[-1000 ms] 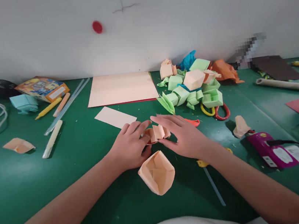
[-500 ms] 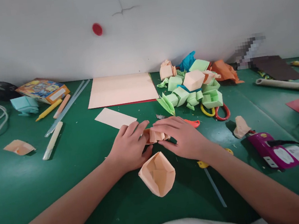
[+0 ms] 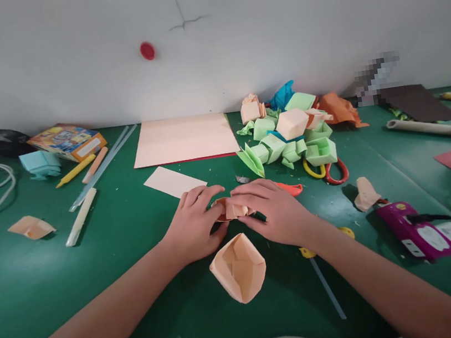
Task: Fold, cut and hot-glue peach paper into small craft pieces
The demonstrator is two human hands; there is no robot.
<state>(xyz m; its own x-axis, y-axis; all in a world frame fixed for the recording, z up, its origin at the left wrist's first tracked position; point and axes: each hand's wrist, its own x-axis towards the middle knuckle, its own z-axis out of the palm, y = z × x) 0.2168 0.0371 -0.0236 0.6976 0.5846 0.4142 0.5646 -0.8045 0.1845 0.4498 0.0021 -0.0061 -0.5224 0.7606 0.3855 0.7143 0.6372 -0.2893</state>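
A small folded piece of peach paper [image 3: 235,210] lies between my two hands at the middle of the green table. My left hand [image 3: 196,221] grips its left end, thumb below and fingers above. From the other side my right hand [image 3: 271,211] holds the right end, its fingers covering part of the paper. Just in front of both hands stands an open peach paper box [image 3: 240,270], its hollow facing me and touched by neither hand. Behind the left hand is a flat pale paper strip [image 3: 173,181].
A heap of folded green and peach paper pieces [image 3: 283,133] stands at the back right, with scissors [image 3: 336,172] beneath. Peach sheets [image 3: 183,138] lie by the wall. Glue sticks [image 3: 101,167] and a box [image 3: 68,140] are at left; a purple power adapter [image 3: 417,231] is at right.
The whole view has shifted slightly, so things sit a little lower in the picture. Both hands stay on the folded peach paper, with only small finger movement.
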